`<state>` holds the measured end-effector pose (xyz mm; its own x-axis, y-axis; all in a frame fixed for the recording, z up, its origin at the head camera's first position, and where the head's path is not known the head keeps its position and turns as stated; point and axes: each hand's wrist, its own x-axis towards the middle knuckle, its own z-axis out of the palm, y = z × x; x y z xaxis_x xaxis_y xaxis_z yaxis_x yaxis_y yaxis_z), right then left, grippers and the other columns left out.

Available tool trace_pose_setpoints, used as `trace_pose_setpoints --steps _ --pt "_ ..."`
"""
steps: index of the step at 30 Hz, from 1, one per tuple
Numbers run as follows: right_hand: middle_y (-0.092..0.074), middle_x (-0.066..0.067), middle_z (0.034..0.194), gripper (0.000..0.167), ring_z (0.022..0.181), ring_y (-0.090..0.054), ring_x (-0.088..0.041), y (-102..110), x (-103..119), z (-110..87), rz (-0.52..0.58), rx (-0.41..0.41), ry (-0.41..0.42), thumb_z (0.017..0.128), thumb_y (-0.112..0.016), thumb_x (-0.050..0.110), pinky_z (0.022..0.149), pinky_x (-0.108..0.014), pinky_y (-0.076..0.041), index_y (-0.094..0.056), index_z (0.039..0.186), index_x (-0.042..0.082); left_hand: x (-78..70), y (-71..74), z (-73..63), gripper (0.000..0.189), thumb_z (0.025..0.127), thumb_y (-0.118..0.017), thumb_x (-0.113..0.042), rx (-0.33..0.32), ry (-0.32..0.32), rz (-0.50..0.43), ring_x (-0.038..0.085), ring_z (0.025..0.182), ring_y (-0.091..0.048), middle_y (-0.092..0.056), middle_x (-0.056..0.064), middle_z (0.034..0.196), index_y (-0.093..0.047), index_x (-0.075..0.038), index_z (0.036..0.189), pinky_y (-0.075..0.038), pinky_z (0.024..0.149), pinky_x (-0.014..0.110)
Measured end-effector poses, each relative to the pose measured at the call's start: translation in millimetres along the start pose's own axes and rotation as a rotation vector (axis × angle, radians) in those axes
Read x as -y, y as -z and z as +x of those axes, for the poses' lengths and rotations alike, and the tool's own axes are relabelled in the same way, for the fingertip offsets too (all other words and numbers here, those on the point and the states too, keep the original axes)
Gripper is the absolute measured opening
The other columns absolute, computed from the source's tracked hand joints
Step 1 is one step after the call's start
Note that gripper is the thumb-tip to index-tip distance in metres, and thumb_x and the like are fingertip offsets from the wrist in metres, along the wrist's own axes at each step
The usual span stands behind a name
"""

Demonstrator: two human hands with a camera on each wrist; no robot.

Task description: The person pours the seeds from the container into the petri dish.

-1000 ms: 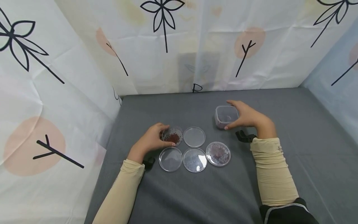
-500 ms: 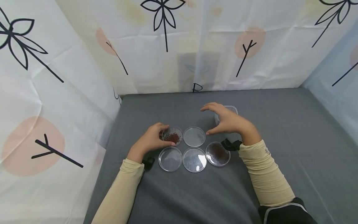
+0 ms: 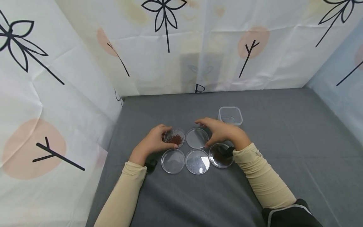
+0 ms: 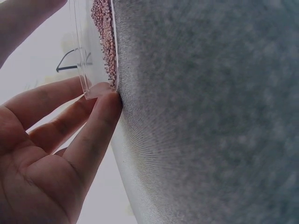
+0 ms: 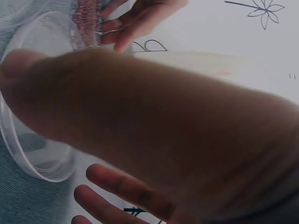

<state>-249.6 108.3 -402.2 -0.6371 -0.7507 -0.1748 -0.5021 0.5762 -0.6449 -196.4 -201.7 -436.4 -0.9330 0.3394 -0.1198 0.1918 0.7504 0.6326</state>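
In the head view my left hand point(image 3: 153, 140) holds a clear round petri dish point(image 3: 175, 137) with small reddish-brown beads in it. The left wrist view shows thumb and fingers gripping the rim of the bead dish point(image 4: 106, 42), which sits on the grey cloth. My right hand point(image 3: 222, 130) reaches over a clear petri dish point(image 3: 197, 138) just right of it, fingers spread and thumb by its near right edge. In the right wrist view the thumb point(image 5: 23, 63) overlaps this dish's rim point(image 5: 46, 175), while the other fingers stand apart from it; contact cannot be told.
Two clear dishes stand in the near row, a left dish point(image 3: 173, 161) and a middle dish point(image 3: 197, 161). A third dish point(image 3: 221, 162), partly covered by the right wrist's black strap mount, looks dark inside. Behind the right hand is a clear square tub point(image 3: 230, 114). Patterned curtains point(image 3: 204, 47) border the grey table.
My right hand has left the square tub and moved left and nearer, to the far-row dish beside the bead dish. My left hand has stayed on the bead dish.
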Motion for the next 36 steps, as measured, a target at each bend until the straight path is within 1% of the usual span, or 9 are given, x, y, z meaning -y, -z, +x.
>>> trace_pose_setpoints --steps 5,11,15,24,29,36 --pt "-0.056 -0.022 0.145 0.100 0.137 -0.055 -0.038 -4 -3 1.4 -0.078 -0.015 -0.014 0.074 -0.096 0.011 0.115 -0.055 -0.046 -0.044 0.157 -0.002 0.5 -0.6 1.3 0.090 0.084 -0.092 -0.038 0.001 0.003 -0.011 0.036 0.133 -0.058 -0.058 0.020 0.146 -0.053 0.001 0.154 -0.051 0.111 0.054" --pt "-0.054 -0.018 0.148 0.097 0.139 -0.052 -0.037 -7 -3 3.6 -0.150 -0.028 -0.055 0.073 -0.096 0.017 0.113 -0.056 -0.047 -0.049 0.157 0.005 -0.6 1.0 0.8 0.090 0.084 -0.092 -0.038 0.002 0.002 -0.015 0.036 0.133 -0.058 -0.058 0.020 0.145 -0.052 0.001 0.155 -0.051 0.111 0.054" --pt "-0.053 -0.017 0.147 0.096 0.137 -0.052 -0.037 -10 -5 5.5 -0.165 -0.030 -0.075 0.073 -0.097 0.019 0.110 -0.056 -0.049 -0.050 0.156 0.008 -0.4 0.8 0.8 0.090 0.084 -0.092 -0.038 0.000 -0.002 -0.005 0.035 0.132 -0.059 -0.059 0.019 0.144 -0.053 0.001 0.154 -0.051 0.111 0.054" --pt "-0.054 -0.014 0.139 0.094 0.130 -0.052 -0.033 -13 -6 6.5 -0.184 -0.034 -0.076 0.071 -0.100 0.023 0.107 -0.053 -0.050 -0.056 0.153 0.009 -0.2 0.5 0.1 0.090 0.084 -0.092 -0.039 -0.004 -0.004 -0.010 0.036 0.134 -0.058 -0.058 0.019 0.146 -0.053 0.000 0.154 -0.050 0.113 0.054" --pt "-0.054 -0.013 0.139 0.090 0.129 -0.051 -0.033 -13 -7 7.3 -0.199 -0.039 -0.077 0.071 -0.099 0.025 0.106 -0.052 -0.050 -0.058 0.150 0.010 0.6 0.3 -0.2 0.089 0.084 -0.092 -0.039 -0.009 -0.010 -0.011 0.036 0.134 -0.058 -0.058 0.019 0.145 -0.054 0.001 0.154 -0.050 0.112 0.055" --pt "-0.053 -0.012 0.139 0.084 0.129 -0.050 -0.033 -14 -9 7.7 -0.186 -0.038 -0.080 0.071 -0.099 0.024 0.105 -0.052 -0.050 -0.061 0.145 0.010 1.3 -0.1 -0.5 0.089 0.084 -0.092 -0.039 -0.008 -0.013 -0.010 0.035 0.133 -0.058 -0.059 0.019 0.144 -0.053 0.001 0.154 -0.050 0.112 0.055"
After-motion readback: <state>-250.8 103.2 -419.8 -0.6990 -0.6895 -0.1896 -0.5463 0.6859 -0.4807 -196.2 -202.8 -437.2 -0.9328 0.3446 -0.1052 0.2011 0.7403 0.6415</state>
